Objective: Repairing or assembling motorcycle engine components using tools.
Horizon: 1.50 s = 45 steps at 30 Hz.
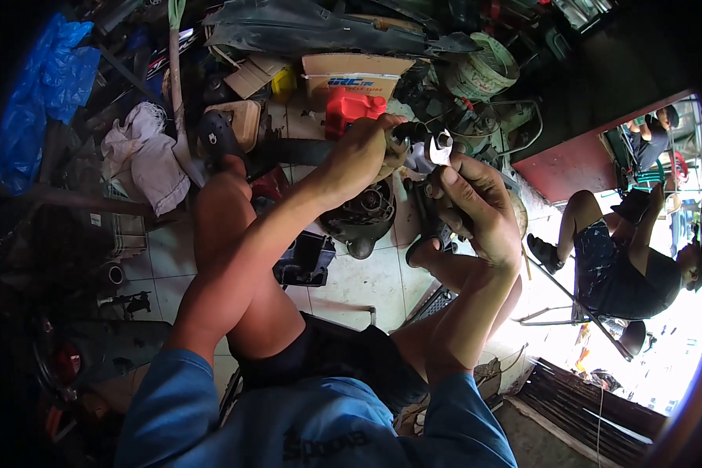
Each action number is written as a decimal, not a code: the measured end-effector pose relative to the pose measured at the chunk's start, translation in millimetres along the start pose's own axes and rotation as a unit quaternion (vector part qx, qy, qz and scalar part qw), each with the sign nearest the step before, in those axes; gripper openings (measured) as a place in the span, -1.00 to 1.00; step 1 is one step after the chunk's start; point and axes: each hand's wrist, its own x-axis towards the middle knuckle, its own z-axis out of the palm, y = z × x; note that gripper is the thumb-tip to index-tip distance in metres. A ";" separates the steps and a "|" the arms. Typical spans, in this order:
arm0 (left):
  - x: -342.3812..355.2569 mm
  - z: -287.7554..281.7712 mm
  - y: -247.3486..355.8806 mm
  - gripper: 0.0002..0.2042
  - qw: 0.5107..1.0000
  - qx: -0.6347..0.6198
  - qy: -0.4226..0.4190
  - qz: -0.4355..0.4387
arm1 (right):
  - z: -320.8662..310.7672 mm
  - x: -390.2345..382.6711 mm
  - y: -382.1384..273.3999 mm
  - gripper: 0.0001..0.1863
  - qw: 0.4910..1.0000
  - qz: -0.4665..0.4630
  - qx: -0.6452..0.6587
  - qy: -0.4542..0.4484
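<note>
The left hand [363,152] closes around a dark handle, its long axis running left to right toward a small metal part [429,150]. The right hand [476,199] is nearer to this part — fingers curled shut on it from below. Behind them lie a cardboard box [355,78] and a red container [351,109] — upright, just beside each other.

Small silvery metal part [431,148], perhaps bracket; glinting; held up between hands, above dark round housing [364,214].

Shiny metal part [437,144], matt cardboard box [355,74], glossy floor tiles [366,285]
</note>
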 end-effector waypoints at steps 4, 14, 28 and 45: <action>0.6 0.4 4.2 -0.64 0.999 -0.031 -0.013 -0.027 | 2.9 -0.5 -1.6 -0.77 1.000 0.004 0.011 0.009; 0.6 1.0 1.2 -0.64 0.999 -0.036 -0.019 -0.035 | 3.2 2.1 0.0 -0.77 0.999 0.014 0.045 0.011; 3.5 16.6 -7.1 -0.67 0.949 0.160 0.215 0.169 | 11.1 12.6 8.1 -0.72 0.997 0.010 0.075 0.009; 0.3 -7.8 22.9 -0.54 0.857 0.296 0.321 0.273 | 22.1 13.3 11.4 -0.70 0.954 0.081 0.282 -0.061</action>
